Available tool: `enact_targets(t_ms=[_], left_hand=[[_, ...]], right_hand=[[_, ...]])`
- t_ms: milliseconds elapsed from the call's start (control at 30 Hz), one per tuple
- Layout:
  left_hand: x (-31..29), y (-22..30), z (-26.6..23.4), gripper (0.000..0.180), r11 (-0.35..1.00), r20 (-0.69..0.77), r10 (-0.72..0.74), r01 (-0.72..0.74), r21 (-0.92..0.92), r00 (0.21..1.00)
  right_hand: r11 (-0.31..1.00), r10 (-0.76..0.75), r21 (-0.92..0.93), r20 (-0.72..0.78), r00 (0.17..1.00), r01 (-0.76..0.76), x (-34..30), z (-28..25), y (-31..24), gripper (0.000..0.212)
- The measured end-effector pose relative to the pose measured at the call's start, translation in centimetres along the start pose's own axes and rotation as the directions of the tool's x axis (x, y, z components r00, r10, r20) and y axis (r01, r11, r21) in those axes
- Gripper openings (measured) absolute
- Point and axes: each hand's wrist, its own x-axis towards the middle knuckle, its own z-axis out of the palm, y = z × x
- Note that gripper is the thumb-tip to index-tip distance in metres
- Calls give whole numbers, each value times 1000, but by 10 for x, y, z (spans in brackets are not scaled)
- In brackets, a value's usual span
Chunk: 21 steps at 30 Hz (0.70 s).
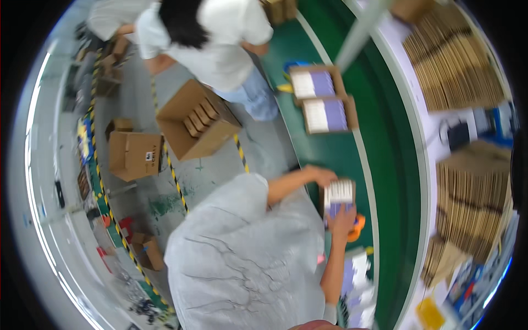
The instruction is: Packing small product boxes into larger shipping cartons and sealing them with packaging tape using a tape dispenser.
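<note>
In front of me on the green conveyor belt sits a small brown carton (pixel 322 201) with white-and-purple packs (pixel 340 192) inside. My left hand (pixel 323 176) is curled over the carton's upper corner, with its fingertips partly hidden. Thumb and fingers of my right hand (pixel 343 219) are bent around the purple end of the packs, at the carton's lower end. Right beside that hand lies an orange ring-shaped tool, perhaps a tape dispenser (pixel 357 227). Loose white-and-purple packs (pixel 358 280) are piled near my right forearm.
Two filled cartons (pixel 345 88) stand further along the belt. A co-worker in white (pixel 220 44) is beside them. Bundles of flattened cardboard (pixel 470 201) line the shelf across the belt. Behind me, a large open box (pixel 187 137) rests on the floor near striped tape.
</note>
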Motion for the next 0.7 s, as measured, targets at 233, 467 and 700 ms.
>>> enact_targets(t_ms=[233, 467, 700], left_hand=[[0, 13, -23, 50, 992, 52, -106, 102, 78, 993], [15, 24, 8, 29, 903, -134, -312, 338, 266, 940], [-12, -7, -7, 22, 871, -392, -338, 442, 214, 856]], right_hand=[[902, -29, 429, -20, 999, 34, 14, 9, -5, 36], [834, 99, 551, -93, 991, -31, 1, 70, -1, 23], [413, 447, 894, -34, 894, -172, -35, 51, 11, 25]])
